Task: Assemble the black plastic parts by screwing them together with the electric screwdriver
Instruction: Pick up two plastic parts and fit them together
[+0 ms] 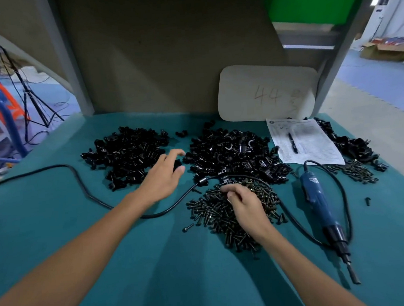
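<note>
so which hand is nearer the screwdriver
Right. The right hand pinches a screw just left of the screwdriver; the left hand is farther left, holding a part.

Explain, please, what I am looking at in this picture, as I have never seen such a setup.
There is no machine: a person works bare-handed, filmed by one camera on their head looking down. On the green table lie heaps of black plastic parts, a pile of screws, a blue electric screwdriver with its cable, and a paper sheet with a pen. The left hand holds a black part. The right hand digs curled fingers into the screws; whether it pinches one is unclear.
</note>
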